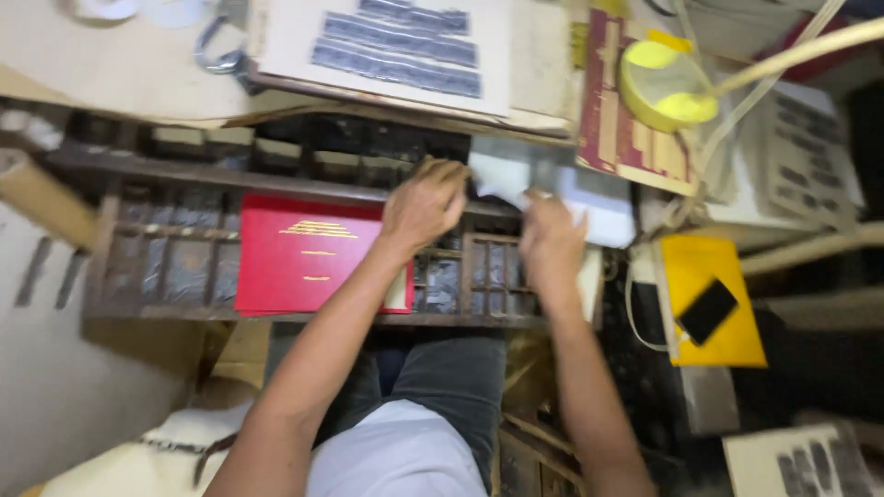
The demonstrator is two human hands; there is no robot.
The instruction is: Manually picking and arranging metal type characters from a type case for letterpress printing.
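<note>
My left hand reaches over a dark wooden tray split into many small compartments, its fingers curled near the tray's upper middle, beside the left edge of a pale sheet. My right hand rests on that pale sheet of paper at the tray's right end and seems to pinch it; blur hides the grip. A red card with gold marks lies on the tray just left of my left wrist.
A board with dark strips lies at the top. A yellow round thing sits at top right. A dark phone lies on a yellow pad to the right. Cardboard stands at left.
</note>
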